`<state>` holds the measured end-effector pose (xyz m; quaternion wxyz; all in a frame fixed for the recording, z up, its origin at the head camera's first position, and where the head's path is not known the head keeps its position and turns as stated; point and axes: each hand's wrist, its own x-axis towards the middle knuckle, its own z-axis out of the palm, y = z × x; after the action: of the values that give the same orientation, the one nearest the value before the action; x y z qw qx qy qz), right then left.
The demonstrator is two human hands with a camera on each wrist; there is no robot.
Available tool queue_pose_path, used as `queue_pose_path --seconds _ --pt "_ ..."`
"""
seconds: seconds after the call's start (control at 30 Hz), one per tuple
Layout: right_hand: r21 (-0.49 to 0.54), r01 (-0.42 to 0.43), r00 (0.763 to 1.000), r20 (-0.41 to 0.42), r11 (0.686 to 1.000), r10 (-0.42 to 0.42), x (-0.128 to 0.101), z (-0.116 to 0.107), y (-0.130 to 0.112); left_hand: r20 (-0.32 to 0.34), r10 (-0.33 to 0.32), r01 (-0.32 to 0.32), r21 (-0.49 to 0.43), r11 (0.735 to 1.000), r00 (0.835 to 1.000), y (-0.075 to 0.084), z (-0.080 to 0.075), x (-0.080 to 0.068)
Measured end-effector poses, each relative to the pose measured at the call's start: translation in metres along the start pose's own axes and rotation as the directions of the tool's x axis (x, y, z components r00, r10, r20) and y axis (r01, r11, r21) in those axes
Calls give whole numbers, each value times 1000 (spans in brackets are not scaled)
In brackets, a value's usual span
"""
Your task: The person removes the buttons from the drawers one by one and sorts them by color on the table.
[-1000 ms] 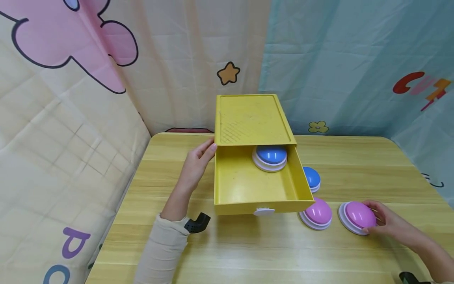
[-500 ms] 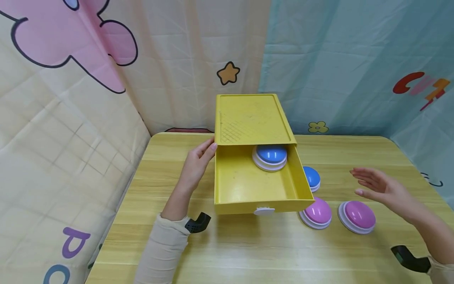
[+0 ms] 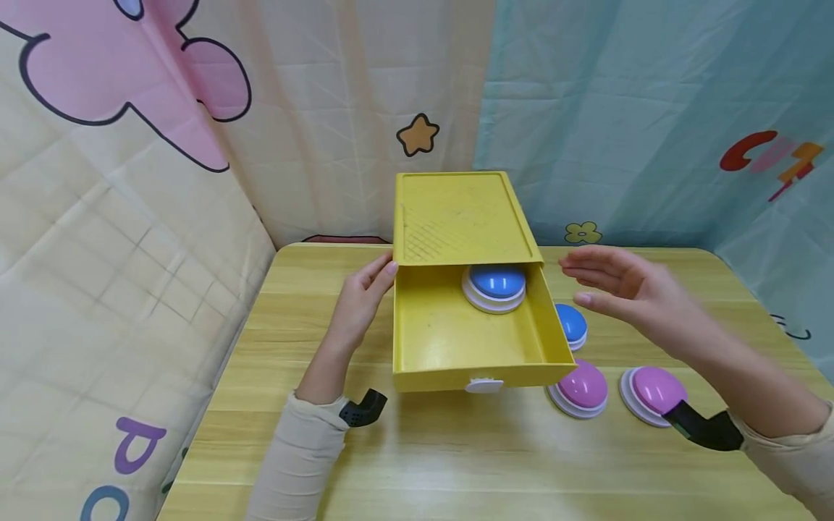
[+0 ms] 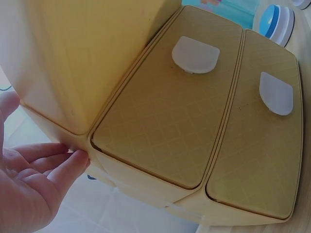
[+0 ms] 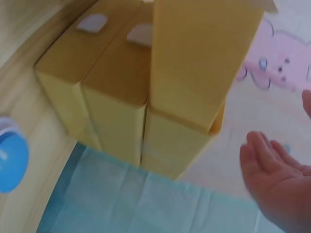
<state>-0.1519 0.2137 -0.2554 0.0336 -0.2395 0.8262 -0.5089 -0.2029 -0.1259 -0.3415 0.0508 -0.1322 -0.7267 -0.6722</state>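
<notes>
A yellow drawer cabinet (image 3: pixel 459 217) stands on the table with its top drawer (image 3: pixel 449 344) pulled out. At the back of that drawer sits a blue dome button (image 3: pixel 498 282) on a white base. My left hand (image 3: pixel 360 304) touches the cabinet's left side near the front edge, its fingers nearly straight. To the right of the cabinet, my right hand (image 3: pixel 632 286) hovers with extended fingers and holds nothing. Just below it is a second blue button (image 3: pixel 572 323), partly hidden by the drawer. Two pink buttons (image 3: pixel 583 386) lie nearer the front; the right-hand pink button (image 3: pixel 656 391) is partly covered by the wrist camera.
Two lower drawers, a middle drawer (image 4: pixel 165 97) and a bottom drawer (image 4: pixel 257 126), are shut, each with a white handle. Printed curtains (image 3: pixel 313 130) hang behind and beside the wooden table (image 3: pixel 456 463). Black cameras sit on both wrists.
My right hand has let go of the right-hand pink button, risen and moved left towards the cabinet. The left hand and the drawer stay where they were.
</notes>
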Motion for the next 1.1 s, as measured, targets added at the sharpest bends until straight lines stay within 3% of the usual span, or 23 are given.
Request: queue_pose_path --seconds 0.23,0.53,0.83,1.1 --pt "-90 -39 998 52 995 44 24 33 -15 2 13 -13 -4 1000 1000 1 0 0" --pt "-221 -141 980 106 965 167 35 57 -19 -7 12 -12 -9 1000 1000 2 0 0" --pt "-277 -209 960 123 938 250 43 61 -23 -7 20 -20 -13 1000 1000 2 1 0" --pt "-242 -201 952 181 949 247 46 55 -18 -7 26 -26 -12 1000 1000 1 3 0"
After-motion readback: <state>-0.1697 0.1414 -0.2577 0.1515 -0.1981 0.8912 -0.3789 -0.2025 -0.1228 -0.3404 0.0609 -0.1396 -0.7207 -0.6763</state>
